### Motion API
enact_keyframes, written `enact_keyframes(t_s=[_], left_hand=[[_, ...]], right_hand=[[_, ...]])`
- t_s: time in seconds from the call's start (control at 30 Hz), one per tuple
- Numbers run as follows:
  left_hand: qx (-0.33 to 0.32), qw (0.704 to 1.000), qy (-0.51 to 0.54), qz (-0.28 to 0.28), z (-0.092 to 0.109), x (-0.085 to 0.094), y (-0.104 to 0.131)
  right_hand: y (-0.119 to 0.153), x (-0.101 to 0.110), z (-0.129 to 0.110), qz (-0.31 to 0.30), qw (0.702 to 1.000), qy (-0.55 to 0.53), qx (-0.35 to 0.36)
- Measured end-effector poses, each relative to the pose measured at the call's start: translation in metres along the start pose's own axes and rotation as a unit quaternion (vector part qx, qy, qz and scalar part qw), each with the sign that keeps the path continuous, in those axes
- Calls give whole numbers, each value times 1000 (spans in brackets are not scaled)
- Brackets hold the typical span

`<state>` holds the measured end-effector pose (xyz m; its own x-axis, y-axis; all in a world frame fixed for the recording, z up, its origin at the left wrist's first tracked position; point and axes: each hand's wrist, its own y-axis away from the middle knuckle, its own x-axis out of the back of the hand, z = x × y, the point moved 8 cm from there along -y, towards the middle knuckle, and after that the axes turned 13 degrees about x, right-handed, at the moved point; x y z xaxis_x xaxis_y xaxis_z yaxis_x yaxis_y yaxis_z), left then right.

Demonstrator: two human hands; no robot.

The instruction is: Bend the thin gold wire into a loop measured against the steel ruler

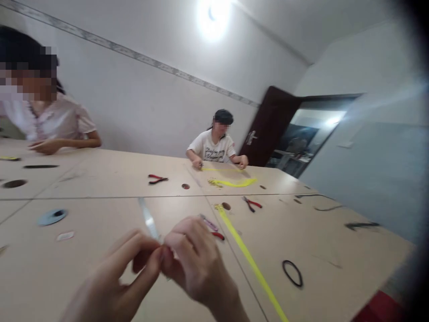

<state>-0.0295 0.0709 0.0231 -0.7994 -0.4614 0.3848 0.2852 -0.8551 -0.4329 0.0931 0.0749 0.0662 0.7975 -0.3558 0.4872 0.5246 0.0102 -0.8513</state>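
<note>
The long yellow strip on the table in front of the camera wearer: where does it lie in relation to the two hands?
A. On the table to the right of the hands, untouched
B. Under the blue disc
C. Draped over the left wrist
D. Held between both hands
A: the yellow strip runs along the table to the right of the right hand and left hand, neither touching it.

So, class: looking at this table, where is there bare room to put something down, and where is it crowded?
Bare room: the table between the blue disc and the far red pliers, and right of the yellow strip around the black ring. Crowded: near the left hand and right hand, pinching a clear strip.
</note>
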Motion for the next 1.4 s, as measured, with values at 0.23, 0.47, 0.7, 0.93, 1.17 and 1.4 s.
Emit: enact_keyframes(t_s=[0.23,0.47,0.7,0.93,1.17,1.4], left_hand=[[27,999,-22,-38,18,2,-8],[31,999,-11,-36,22,6,-10],[21,999,-8,-42,23,4,-9],[21,998,-17,-49,21,3,-9],[44,998,-22,-34,18,5,-11],[86,991,0,106,0,57,-18]], right_hand=[[5,-7,15,-1,988,-135,-78],[5,1,20,12,980,-168,-105],[7,-7,16,3,978,-179,-105],[7,-10,16,-3,981,-168,-95],[15,-17,29,-25,979,-161,-122],[81,-108,83,-238,909,-150,-308]])
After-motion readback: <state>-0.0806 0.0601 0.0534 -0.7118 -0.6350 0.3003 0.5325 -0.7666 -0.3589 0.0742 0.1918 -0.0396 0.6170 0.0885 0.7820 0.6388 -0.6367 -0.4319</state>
